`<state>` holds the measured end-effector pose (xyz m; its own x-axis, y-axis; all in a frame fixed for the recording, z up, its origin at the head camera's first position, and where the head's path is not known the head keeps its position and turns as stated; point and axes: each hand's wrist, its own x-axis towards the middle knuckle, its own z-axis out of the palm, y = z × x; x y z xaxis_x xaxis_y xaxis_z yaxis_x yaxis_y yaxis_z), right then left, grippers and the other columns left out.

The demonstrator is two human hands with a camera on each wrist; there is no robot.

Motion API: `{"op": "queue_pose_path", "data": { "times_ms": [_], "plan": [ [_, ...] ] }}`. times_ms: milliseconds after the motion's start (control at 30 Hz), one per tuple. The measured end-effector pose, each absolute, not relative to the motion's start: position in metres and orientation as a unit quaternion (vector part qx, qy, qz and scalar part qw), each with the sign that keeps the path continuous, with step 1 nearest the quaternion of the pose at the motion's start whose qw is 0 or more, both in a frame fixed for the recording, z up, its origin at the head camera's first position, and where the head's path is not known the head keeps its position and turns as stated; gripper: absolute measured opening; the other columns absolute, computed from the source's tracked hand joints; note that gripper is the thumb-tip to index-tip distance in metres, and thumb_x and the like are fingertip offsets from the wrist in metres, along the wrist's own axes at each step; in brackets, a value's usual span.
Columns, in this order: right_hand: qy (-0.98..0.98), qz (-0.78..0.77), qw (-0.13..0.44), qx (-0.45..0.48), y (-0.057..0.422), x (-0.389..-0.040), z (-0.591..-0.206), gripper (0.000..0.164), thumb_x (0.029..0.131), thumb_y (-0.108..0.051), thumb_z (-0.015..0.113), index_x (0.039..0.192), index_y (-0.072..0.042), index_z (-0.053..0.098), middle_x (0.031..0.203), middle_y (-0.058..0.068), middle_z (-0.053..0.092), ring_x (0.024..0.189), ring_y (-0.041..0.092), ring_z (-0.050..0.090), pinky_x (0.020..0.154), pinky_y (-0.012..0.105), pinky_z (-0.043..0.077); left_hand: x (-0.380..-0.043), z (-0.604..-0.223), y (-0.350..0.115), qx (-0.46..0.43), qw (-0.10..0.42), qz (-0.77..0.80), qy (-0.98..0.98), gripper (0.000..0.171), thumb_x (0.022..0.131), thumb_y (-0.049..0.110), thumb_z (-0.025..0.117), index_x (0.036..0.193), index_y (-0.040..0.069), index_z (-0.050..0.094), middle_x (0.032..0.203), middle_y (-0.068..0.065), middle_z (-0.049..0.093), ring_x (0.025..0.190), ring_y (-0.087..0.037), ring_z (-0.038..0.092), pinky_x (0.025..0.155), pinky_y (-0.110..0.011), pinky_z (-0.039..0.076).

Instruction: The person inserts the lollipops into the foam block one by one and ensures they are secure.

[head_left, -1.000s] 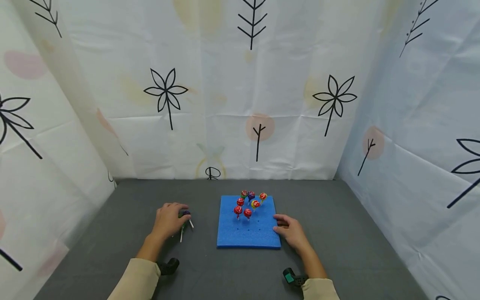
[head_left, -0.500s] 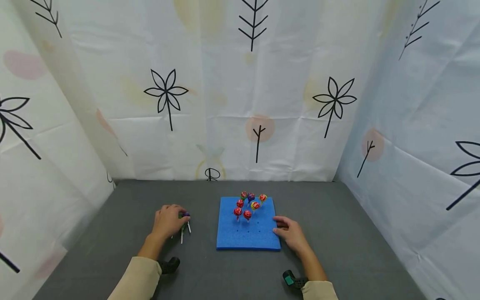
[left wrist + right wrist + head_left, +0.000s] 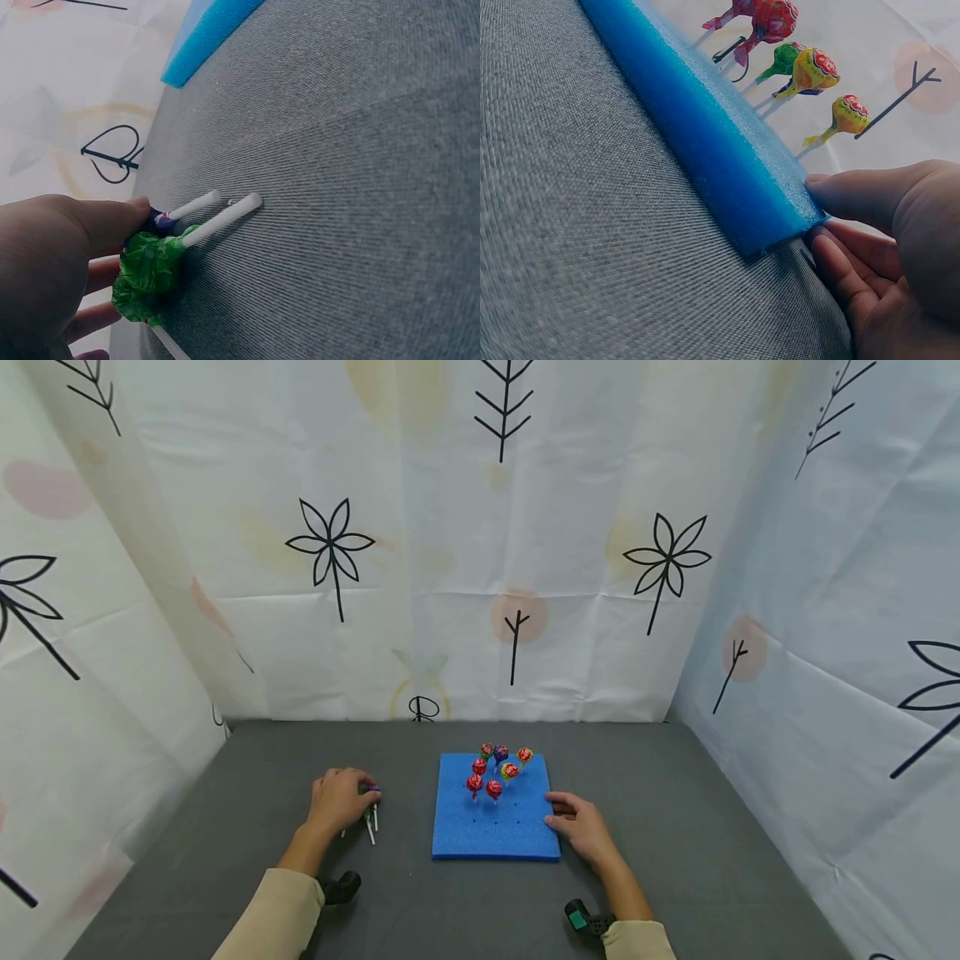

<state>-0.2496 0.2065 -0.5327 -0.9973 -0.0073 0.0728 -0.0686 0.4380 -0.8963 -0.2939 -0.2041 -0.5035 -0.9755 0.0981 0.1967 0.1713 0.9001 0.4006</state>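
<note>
On the left of the table, my left hand (image 3: 337,802) pinches a purple-wrapped lollipop (image 3: 162,222) by its head, thumb on the near side. Green-wrapped lollipops (image 3: 148,266) lie against it under the fingers, their white sticks pointing away from the palm. My right hand (image 3: 588,835) holds the right edge of a blue foam board (image 3: 495,839), with the thumb on its top face and the fingers curled at its side. Several lollipops stand upright by their sticks in the board's far half, among them a red one (image 3: 475,782) and a yellow one (image 3: 850,115).
Small holes (image 3: 496,822) show in the near half of the board. The grey table (image 3: 420,910) extends around it. White printed cloth walls (image 3: 450,552) rise at the back and both sides. A wrist camera (image 3: 341,888) sits at the left cuff.
Under my left hand the lollipop sticks have turned: one swung from slanting to nearly upright in view, another shifted right. My right hand stays at the board's edge.
</note>
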Motion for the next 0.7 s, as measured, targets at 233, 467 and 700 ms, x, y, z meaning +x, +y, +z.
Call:
{"op": "queue_pose_path", "data": {
  "times_ms": [233,467,700],
  "plan": [
    [-0.844,0.535,0.034,0.028,0.208,-0.249,-0.532,0.036,0.087,-0.002,0.070,0.123,0.000,0.063,0.117,0.014,0.064,0.103,0.027,0.061,0.087,0.044,0.050,-0.295,-0.504,-0.203,-0.073,0.124,-0.218,-0.965,0.020,0.087,0.026,0.074,0.102,0.013,0.074,0.099,-0.007,0.070,0.101,-0.036,0.055,0.093,-0.060,0.031],
    [-0.840,0.541,0.030,0.026,0.206,-0.248,-0.531,0.036,0.088,-0.002,0.070,0.123,0.000,0.063,0.116,0.014,0.064,0.103,0.027,0.061,0.088,0.045,0.050,-0.297,-0.501,-0.199,-0.083,0.179,-0.241,-0.950,0.022,0.086,0.025,0.074,0.104,0.011,0.073,0.097,-0.005,0.071,0.096,-0.034,0.060,0.090,-0.060,0.035],
    [-0.838,0.544,0.030,0.027,0.206,-0.247,-0.531,0.036,0.088,-0.001,0.070,0.123,0.001,0.063,0.116,0.014,0.064,0.103,0.027,0.061,0.088,0.044,0.050,-0.296,-0.497,-0.192,-0.101,0.208,-0.273,-0.934,0.027,0.087,0.023,0.074,0.110,0.008,0.072,0.101,-0.007,0.071,0.098,-0.034,0.059,0.089,-0.058,0.036]
  ]
}}
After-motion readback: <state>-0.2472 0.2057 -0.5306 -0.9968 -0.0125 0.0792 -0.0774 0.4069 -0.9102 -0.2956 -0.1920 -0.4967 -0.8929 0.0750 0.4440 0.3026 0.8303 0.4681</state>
